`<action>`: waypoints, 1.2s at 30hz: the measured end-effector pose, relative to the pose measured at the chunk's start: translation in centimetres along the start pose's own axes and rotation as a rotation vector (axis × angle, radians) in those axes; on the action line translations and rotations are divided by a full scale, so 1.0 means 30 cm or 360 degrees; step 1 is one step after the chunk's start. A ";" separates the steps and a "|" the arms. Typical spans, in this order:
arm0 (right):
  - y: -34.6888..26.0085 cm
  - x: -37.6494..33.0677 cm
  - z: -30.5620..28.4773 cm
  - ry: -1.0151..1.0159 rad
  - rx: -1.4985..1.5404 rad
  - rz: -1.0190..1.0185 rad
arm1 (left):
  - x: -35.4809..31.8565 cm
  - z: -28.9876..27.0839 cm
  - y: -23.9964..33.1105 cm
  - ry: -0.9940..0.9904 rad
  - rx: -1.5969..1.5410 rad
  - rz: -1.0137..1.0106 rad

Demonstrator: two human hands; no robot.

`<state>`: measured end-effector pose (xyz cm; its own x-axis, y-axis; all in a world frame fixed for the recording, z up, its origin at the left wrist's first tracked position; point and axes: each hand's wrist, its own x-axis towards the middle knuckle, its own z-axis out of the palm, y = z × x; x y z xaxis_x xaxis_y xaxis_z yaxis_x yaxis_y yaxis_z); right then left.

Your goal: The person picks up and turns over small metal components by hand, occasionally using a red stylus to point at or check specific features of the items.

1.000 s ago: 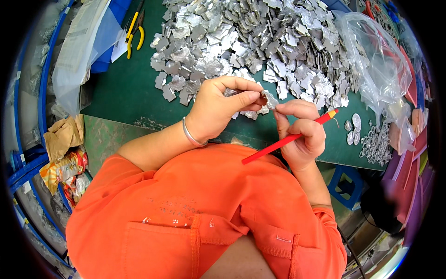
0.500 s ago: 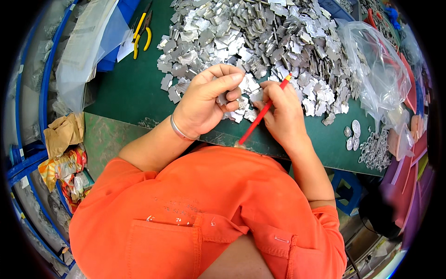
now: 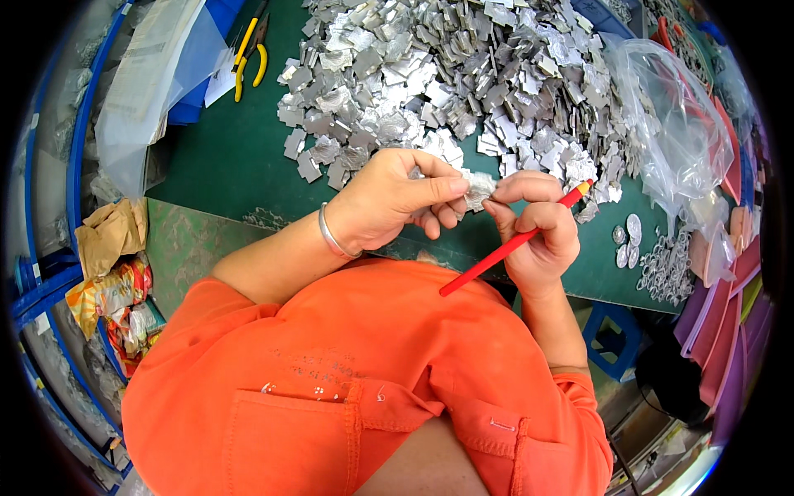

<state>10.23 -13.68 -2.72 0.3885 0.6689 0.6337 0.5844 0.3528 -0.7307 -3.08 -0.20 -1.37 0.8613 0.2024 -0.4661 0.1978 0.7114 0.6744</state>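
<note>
Between my two hands is a small silver metal piece [image 3: 478,192], flat with a textured face. My left hand [image 3: 385,202] pinches its left edge between thumb and forefinger, the other fingers curled below. At its right edge are the thumb and forefinger of my right hand [image 3: 542,236]. The right hand also keeps a slim red stick [image 3: 488,263] with a yellow end gripped in its fingers, slanting down to the left toward my orange shirt. Just beyond my hands a big pile of similar metal pieces [image 3: 463,66] spreads over the green table [image 3: 223,157].
Yellow-handled pliers [image 3: 250,62] lie far left, near blue shelving [image 3: 78,157]. On the right are a clear plastic bag [image 3: 674,124], several oval metal pieces [image 3: 633,240] and a heap of small metal rings [image 3: 668,269]. A blue stool [image 3: 614,339] stands under the table's right side.
My right hand has moved right and nearer, turning the red stick with it. The left hand has shifted slightly right and nearer, and the metal piece now shows between both hands.
</note>
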 end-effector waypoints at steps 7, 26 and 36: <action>-0.019 -0.039 0.000 0.0247 0.0634 0.0849 | -0.008 0.015 0.010 0.0092 0.0160 0.0121; -0.007 -0.065 -0.012 0.0302 0.0246 0.0397 | -0.014 0.051 0.009 0.0093 0.0159 0.0259; -0.045 -0.008 -0.002 -0.0011 0.0493 0.0174 | 0.017 0.027 -0.015 0.0020 -0.0185 0.0112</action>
<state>9.38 -14.36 -1.86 0.4318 0.7178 0.5462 0.2945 0.4602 -0.8375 -2.36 -0.95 -1.43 0.8650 0.2622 -0.4279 0.0813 0.7681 0.6351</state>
